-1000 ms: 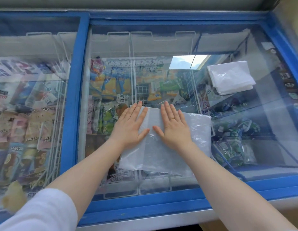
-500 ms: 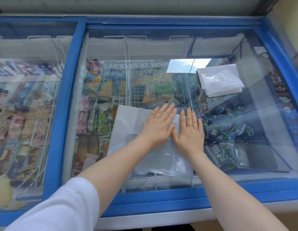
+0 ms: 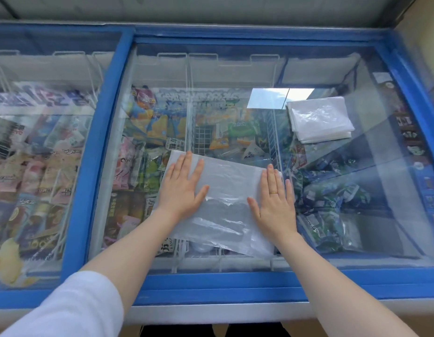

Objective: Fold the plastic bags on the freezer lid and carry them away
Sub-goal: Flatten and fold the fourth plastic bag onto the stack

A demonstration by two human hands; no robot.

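Blue-framed glass forms the freezer lid (image 3: pixel 235 282), a sliding pane over wire baskets of wrapped ice creams. On the glass, near its front middle, lies a clear bag (image 3: pixel 225 205), spread flat and slightly askew, its near edge reaching the front of the pane. Both hands press on it with straight fingers: the left hand (image 3: pixel 183 188) lies on its left part, the right hand (image 3: pixel 275 203) on its right edge, fingertips just past the far right corner. Neither hand's grip is closed on anything; the palms lie flat, fingers a little apart. A gold ring (image 3: pixel 273 192) sits on a right finger. A white sleeve (image 3: pixel 72 307) covers the left upper arm.

Well apart, toward the far right of the same pane, rests a stack (image 3: pixel 319 122) of folded bags. Under the glass the wrappers (image 3: pixel 147 132) carry Chinese print, mostly too blurred to read. A second pane (image 3: pixel 41 154) adjoins on the left.
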